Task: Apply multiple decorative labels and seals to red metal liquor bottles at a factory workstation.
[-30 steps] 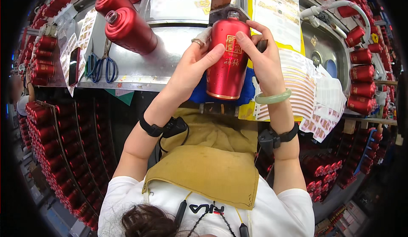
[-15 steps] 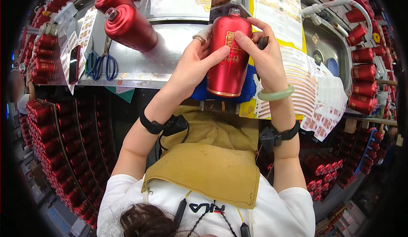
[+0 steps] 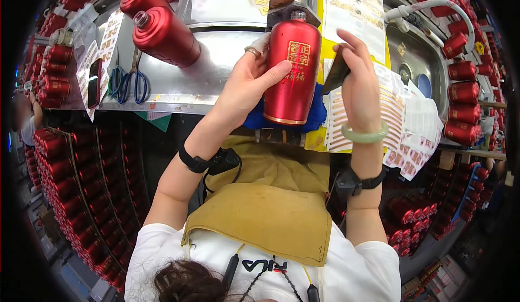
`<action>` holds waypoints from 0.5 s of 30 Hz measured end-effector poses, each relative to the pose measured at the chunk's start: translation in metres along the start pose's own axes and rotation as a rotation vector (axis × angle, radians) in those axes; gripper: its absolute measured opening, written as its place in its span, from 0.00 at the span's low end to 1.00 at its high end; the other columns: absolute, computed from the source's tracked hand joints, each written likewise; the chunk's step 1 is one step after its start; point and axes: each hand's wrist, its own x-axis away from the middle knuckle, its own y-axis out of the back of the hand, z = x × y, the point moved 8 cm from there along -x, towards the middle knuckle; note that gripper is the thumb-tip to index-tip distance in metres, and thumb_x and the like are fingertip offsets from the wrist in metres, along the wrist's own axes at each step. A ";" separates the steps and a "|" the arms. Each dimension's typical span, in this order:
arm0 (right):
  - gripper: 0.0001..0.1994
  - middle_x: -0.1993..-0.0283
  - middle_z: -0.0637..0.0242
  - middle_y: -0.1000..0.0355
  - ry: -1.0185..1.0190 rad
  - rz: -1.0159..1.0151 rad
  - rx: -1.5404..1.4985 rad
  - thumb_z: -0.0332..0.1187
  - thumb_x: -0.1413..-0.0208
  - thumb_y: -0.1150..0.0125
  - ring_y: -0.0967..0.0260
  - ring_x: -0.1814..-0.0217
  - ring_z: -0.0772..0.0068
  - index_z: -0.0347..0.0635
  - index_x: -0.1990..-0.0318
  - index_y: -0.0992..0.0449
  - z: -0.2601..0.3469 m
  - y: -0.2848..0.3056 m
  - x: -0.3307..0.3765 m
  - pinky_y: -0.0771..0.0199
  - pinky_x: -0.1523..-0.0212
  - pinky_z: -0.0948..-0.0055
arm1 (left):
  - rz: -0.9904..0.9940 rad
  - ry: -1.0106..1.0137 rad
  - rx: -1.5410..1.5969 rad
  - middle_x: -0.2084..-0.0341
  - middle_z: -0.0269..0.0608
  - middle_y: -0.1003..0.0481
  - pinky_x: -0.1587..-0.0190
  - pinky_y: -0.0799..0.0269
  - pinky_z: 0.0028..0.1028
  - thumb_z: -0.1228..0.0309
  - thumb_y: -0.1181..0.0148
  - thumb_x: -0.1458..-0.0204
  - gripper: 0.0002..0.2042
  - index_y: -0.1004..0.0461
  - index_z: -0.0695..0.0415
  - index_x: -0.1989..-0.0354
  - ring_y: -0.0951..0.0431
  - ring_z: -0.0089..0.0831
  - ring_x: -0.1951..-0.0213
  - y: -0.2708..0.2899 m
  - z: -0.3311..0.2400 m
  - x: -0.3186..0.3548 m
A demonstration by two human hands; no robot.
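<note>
A glossy red bottle (image 3: 290, 93) with gold lettering and a clear neck lies in front of me, its neck pointing away. My left hand (image 3: 252, 74) grips it from the left side, thumb laid across its front. A blue cloth (image 3: 318, 107) shows under and beside the bottle. Right of the bottle and apart from it, my right hand (image 3: 360, 85) holds a thin, dark flat piece (image 3: 337, 72) that looks like a scraper. Its fingers partly hide how they grip it.
More red bottles (image 3: 165, 36) stand at the left on the metal worktop (image 3: 216, 53), near blue-handled scissors (image 3: 132, 85) and a phone (image 3: 95, 82). Gold-printed sticker sheets (image 3: 368, 112) lie at the right, beside a steel sink (image 3: 417, 58). Racks of red bottles (image 3: 81, 193) fill the lower left.
My right hand has left the bottle and moved right with the dark flat piece, uncovering a gold-framed square label on the front. My left hand keeps its hold.
</note>
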 end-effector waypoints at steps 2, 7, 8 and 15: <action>0.16 0.50 0.67 0.28 0.011 -0.035 0.003 0.31 0.29 0.49 0.35 0.45 0.81 0.34 0.40 0.28 0.012 0.004 0.014 0.37 0.41 0.78 | 0.008 0.015 0.013 0.35 0.44 0.32 0.32 0.37 0.32 0.72 0.39 0.36 0.32 0.46 0.62 0.26 0.31 0.29 0.35 0.000 0.000 -0.001; 0.11 0.53 0.69 0.25 0.081 0.018 0.191 0.23 0.36 0.39 0.31 0.53 0.81 0.33 0.47 0.23 0.024 -0.024 0.051 0.30 0.49 0.79 | 0.006 -0.034 -0.003 0.36 0.45 0.32 0.33 0.34 0.32 0.69 0.34 0.39 0.36 0.46 0.65 0.27 0.30 0.29 0.37 0.002 -0.002 0.000; 0.11 0.54 0.69 0.24 0.125 0.026 0.267 0.23 0.38 0.38 0.30 0.55 0.80 0.33 0.48 0.22 0.024 -0.030 0.057 0.30 0.51 0.79 | -0.002 -0.013 0.014 0.36 0.46 0.32 0.33 0.34 0.31 0.70 0.34 0.39 0.36 0.47 0.65 0.27 0.30 0.29 0.37 0.003 0.000 -0.001; 0.10 0.60 0.66 0.22 0.150 -0.020 0.359 0.25 0.43 0.33 0.30 0.64 0.78 0.37 0.54 0.18 0.005 -0.032 0.063 0.32 0.64 0.78 | -0.005 -0.020 -0.030 0.35 0.47 0.33 0.33 0.34 0.32 0.70 0.33 0.40 0.37 0.48 0.65 0.27 0.30 0.30 0.36 0.000 -0.003 0.000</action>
